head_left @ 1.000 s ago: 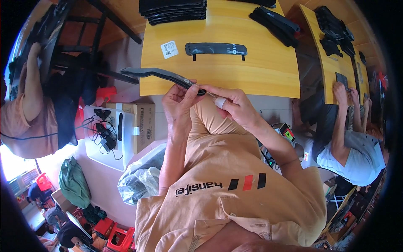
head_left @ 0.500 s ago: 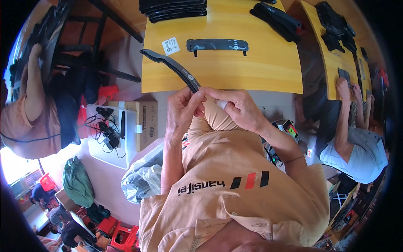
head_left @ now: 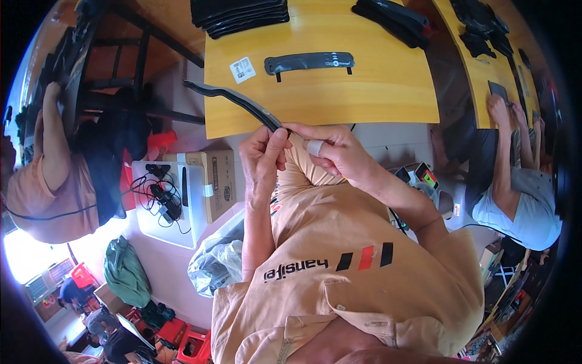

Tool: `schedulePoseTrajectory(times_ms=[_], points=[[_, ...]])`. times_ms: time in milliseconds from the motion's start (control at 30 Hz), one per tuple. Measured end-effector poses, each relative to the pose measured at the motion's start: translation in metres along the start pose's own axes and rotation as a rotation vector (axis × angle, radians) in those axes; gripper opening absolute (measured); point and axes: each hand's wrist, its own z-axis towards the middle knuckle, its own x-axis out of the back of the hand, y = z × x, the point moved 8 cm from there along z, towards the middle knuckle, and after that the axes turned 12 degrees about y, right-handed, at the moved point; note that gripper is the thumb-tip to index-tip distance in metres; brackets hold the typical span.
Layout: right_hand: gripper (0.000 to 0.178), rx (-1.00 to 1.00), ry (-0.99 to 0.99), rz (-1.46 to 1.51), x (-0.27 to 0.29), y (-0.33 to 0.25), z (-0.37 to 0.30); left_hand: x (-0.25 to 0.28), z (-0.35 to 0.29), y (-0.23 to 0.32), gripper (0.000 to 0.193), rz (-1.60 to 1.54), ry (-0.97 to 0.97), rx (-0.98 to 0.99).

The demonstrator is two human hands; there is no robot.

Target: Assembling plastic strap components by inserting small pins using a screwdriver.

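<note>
A long, curved black strip (head_left: 233, 99), edge-on and seemingly layered, rises from my hands toward the upper left, above the front of the yellow table. My left hand (head_left: 262, 159) pinches its near end between thumb and fingers. Against that same end, my right hand (head_left: 339, 153) is closed, its fingertips meeting the left thumb; a pale wrap (head_left: 314, 147) circles one of its digits. On the table lies a similar flat black strip (head_left: 309, 63) with two short tabs, beside a white printed label (head_left: 242, 70).
Black folded pieces (head_left: 239, 17) are stacked at the table's (head_left: 376, 100) far left, with another dark bundle (head_left: 394, 23) far right. A clear plastic bin (head_left: 148, 212) of cables stands left beside a cardboard box (head_left: 219, 185). Co-workers sit at both sides.
The strip has turned edge-on and its far end has shifted left and slightly down. Both hands still hold its near end. The whole view has shifted a little.
</note>
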Motion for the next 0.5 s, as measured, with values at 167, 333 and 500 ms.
schedulePoseTrajectory(times_ms=[167, 333, 500], points=[[0.049, -0.237, -0.097, 0.166, -0.005, 0.004, -0.006, 0.003, -0.001, -0.002, 0.031, -0.066, 0.048, 0.013], [0.053, 0.404, -0.023, -0.433, 0.000, -0.019, 0.001, 0.005, -0.002, -0.002, 0.029, -0.019, 0.076, 0.041], [0.054, 0.593, 0.021, -0.643, -0.003, -0.029, -0.006, 0.001, -0.001, -0.004, 0.028, 0.038, 0.068, 0.078]])
